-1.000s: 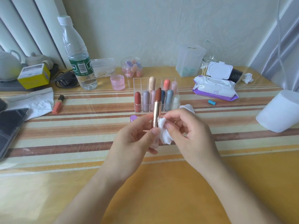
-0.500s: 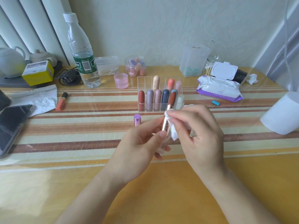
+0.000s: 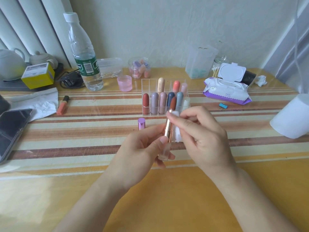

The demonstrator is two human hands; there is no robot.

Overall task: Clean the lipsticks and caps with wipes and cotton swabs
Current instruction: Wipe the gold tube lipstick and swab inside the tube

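Note:
My left hand (image 3: 143, 148) grips an uncapped lipstick (image 3: 168, 129) upright by its frosted base; the gold tube and brown-red bullet stick up above the fingers. My right hand (image 3: 200, 131) pinches a folded white wipe (image 3: 177, 134) against the gold tube, fingertips near its top rim. A purple cap (image 3: 141, 123) stands on the striped mat just left of the hands. Behind them a clear organizer (image 3: 147, 80) holds several capped lipsticks. An open pack of wipes (image 3: 225, 91) lies at the right, a jar of cotton swabs (image 3: 215, 71) behind it.
A water bottle (image 3: 83, 52), a pink cup (image 3: 124, 83), an orange lip gloss (image 3: 62, 104), a crumpled tissue (image 3: 38, 102) and a phone (image 3: 11, 129) sit at the left. A white roll (image 3: 292, 116) stands at the right edge. A blue clip (image 3: 223, 106) lies near the wipes.
My right hand has slid the wipe up the gold tube, from near its lower part to its top rim. The lipstick has tilted slightly and the view has shifted.

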